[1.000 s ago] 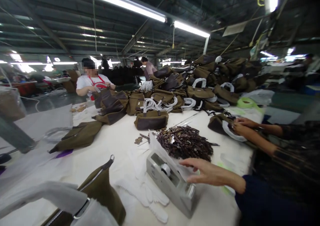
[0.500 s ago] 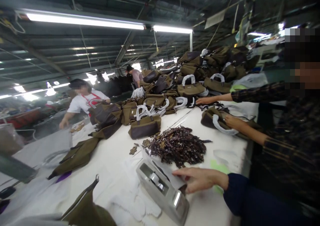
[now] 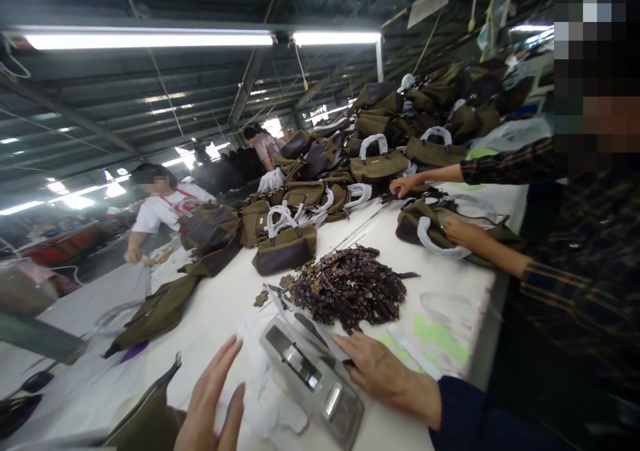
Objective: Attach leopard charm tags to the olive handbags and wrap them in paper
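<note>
A grey tape dispenser (image 3: 324, 390) stands on the white table between my hands. My left hand (image 3: 213, 401) is raised left of it, fingers stretched and apart, holding nothing. Just right of the dispenser, my right hand (image 3: 383, 374) has its fingers closed at the edge of a pale sheet (image 3: 336, 346); whatever the fingertips grip is hidden. A dark, slim object (image 3: 311, 328) lies between dispenser and sheet. Behind these is a heap of dark brown straps or tags (image 3: 353, 288) with metal fittings. An olive zippered fabric piece (image 3: 147, 408) lies near my left hand.
Olive and brown handbags (image 3: 287, 248) with wrapped handles pile up across the back. At right, a co-worker's hands (image 3: 463, 232) handle another bag (image 3: 417, 223). A second person (image 3: 170, 198) works at the far left. Green paper (image 3: 440, 338) lies by the right table edge.
My left hand has come into view from below. My right hand has shifted slightly left and its fingers have drawn together by the sheet. The view has tilted a little.
</note>
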`<state>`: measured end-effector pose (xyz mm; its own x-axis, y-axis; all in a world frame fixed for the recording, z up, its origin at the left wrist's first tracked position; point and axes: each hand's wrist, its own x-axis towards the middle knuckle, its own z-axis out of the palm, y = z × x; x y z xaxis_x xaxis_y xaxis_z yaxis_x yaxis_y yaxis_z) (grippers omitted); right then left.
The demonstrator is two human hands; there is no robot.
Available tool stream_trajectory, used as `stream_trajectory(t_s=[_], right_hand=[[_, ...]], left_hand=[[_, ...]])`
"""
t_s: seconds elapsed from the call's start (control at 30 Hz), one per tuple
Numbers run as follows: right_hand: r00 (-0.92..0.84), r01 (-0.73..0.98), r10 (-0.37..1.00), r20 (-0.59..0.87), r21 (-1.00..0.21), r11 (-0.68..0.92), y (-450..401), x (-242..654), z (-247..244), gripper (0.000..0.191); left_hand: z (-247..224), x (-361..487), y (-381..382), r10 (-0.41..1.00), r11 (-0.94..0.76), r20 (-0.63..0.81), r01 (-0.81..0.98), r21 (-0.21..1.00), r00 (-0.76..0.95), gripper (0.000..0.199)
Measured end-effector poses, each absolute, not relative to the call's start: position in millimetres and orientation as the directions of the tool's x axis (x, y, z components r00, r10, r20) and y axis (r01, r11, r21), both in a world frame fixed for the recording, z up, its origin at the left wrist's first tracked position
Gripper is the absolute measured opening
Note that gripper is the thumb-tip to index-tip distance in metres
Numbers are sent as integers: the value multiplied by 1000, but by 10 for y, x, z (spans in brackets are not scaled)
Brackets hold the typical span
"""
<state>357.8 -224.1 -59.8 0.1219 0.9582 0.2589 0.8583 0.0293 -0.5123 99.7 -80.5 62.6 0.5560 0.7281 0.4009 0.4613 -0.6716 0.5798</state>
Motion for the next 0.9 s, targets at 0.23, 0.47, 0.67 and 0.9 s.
stream_trajectory(t_s=[0.23, 0.47, 0.67, 0.9], right_hand=[[143, 861, 957, 253, -509, 6, -2219, 3614, -641, 62], [189, 775, 947, 261, -632, 19, -2131, 3602, -304, 52], [192, 737, 943, 272, -674, 44, -2149, 3472, -357, 55], [188, 731, 937, 295, -680, 67, -2229, 3448, -486, 57]], left_hand=[[754, 1972, -192, 270, -953, 168, 238, 188, 948, 35], [771, 2125, -764, 159, -977, 52, 150, 154, 986, 22], [423, 2111, -930, 217, -976, 46, 218, -17, 975, 21], [471, 1951, -892, 261, -965, 109, 263, 1, 959, 22]])
